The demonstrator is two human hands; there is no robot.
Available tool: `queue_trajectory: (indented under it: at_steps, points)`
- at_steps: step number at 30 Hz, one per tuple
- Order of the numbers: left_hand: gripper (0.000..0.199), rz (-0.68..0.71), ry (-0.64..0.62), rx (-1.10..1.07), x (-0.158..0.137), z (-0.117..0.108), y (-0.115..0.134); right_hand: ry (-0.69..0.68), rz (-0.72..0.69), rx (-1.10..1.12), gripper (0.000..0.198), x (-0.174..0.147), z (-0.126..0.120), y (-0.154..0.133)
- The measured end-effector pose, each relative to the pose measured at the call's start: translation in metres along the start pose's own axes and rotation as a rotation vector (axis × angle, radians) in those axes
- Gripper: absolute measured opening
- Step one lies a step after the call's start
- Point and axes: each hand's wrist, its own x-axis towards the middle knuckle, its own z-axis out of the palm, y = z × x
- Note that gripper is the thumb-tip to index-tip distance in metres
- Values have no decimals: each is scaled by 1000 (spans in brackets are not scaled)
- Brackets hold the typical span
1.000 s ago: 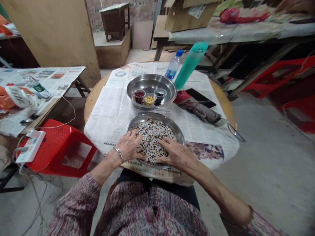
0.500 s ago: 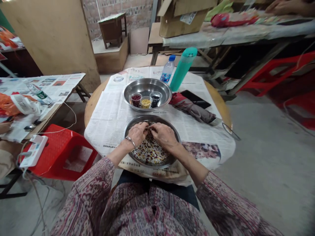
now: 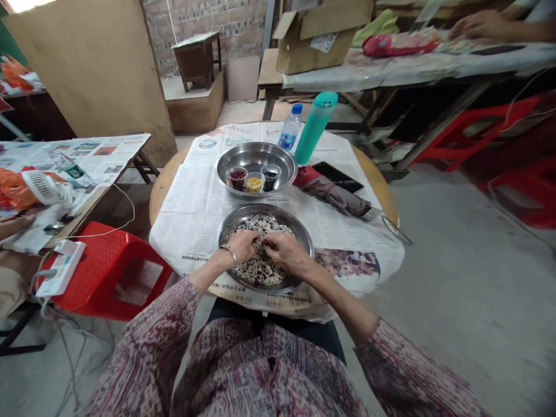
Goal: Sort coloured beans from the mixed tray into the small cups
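A shallow metal basin [image 3: 222,223] near me holds a mix of white grains with red, yellow and dark beans [image 3: 263,272]. Both hands are down in this mix, close together at its middle. My left hand [image 3: 244,245], with a silver bangle at the wrist, has its fingers curled round some of the mix. Facing it, my right hand [image 3: 284,252] is curled likewise, its fingertips dark among the beans. Behind stands a second metal basin [image 3: 284,162] with three clear cups: red beans [image 3: 237,179], yellow beans [image 3: 254,183] and black beans [image 3: 270,178].
Newspaper [image 3: 182,197] covers the round table. A folded umbrella [image 3: 339,194], a dark tablet-like object [image 3: 336,175], a teal bottle [image 3: 316,127] and a water bottle [image 3: 290,127] stand or lie right of the basins. A red stool [image 3: 108,266] is at the left. Another person's hand [image 3: 478,26] shows back right.
Both hands have drawn back from the basin's far side to its middle, fingers still curled. The mix at the far side is now uncovered. The view has shifted slightly.
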Motion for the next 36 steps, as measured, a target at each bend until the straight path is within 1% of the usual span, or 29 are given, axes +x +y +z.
queue_trajectory:
  at_steps: [3, 5, 8, 10, 12, 14, 16, 18, 21, 22, 23, 24, 25, 26, 27, 28, 29, 31, 32, 34, 36]
  points:
    - [23, 77, -17, -38, -19, 3, 4, 14, -96, 9, 27, -22, -5, -2]
    - [27, 138, -20, -56, -32, 9, 7, 74, -124, -10, 30, -36, -7, -1]
    - [31, 227, -28, -67, -46, 19, 10, 191, -95, -67, 27, -52, -5, 1]
    - [34, 305, -46, -70, -50, 26, 12, 235, -52, -129, 21, -57, -1, 1]
    - [38, 366, -58, -46, -50, 29, 16, 259, -27, -177, 18, -60, 5, 0]
    - [37, 383, -54, 13, -46, 30, 20, 303, -22, -184, 17, -62, 12, 0]
    - [33, 363, -27, 82, -38, 27, 22, 377, -13, -159, 17, -64, 19, -1]
    - [31, 298, 41, 118, -29, 22, 21, 459, 1, -130, 18, -65, 25, -2]
    - [26, 130, 237, 80, -19, 15, 9, 514, 7, -103, 16, -66, 28, -4]
    - [28, 74, 295, 61, -18, 13, 4, 513, 8, -97, 16, -66, 28, -4]
    - [37, 27, 331, 51, -17, 13, -1, 506, 10, -94, 15, -66, 29, -4]
    - [50, -8, 341, 48, -18, 13, -5, 499, 14, -92, 15, -67, 29, -4]
    - [64, -28, 329, 51, -19, 13, -8, 494, 17, -92, 14, -66, 29, -4]
    - [72, -33, 302, 53, -19, 15, -10, 493, 19, -90, 14, -66, 29, -4]
    - [75, -25, 272, 51, -20, 17, -11, 495, 20, -88, 15, -66, 29, -4]
    - [70, -6, 244, 42, -19, 20, -10, 500, 21, -85, 15, -66, 30, -3]
    - [59, 17, 222, 25, -17, 23, -8, 504, 21, -81, 17, -66, 30, -3]
    - [29, 49, 186, -27, -10, 28, -2, 511, 19, -71, 20, -66, 31, -3]
    - [23, 50, 175, -54, -5, 30, 2, 514, 20, -69, 20, -66, 31, -3]
    - [29, 43, 158, -93, 5, 31, 8, 514, 25, -67, 20, -67, 30, -3]
    - [29, 45, 147, -107, 12, 29, 13, 523, 39, -61, 19, -68, 30, -3]
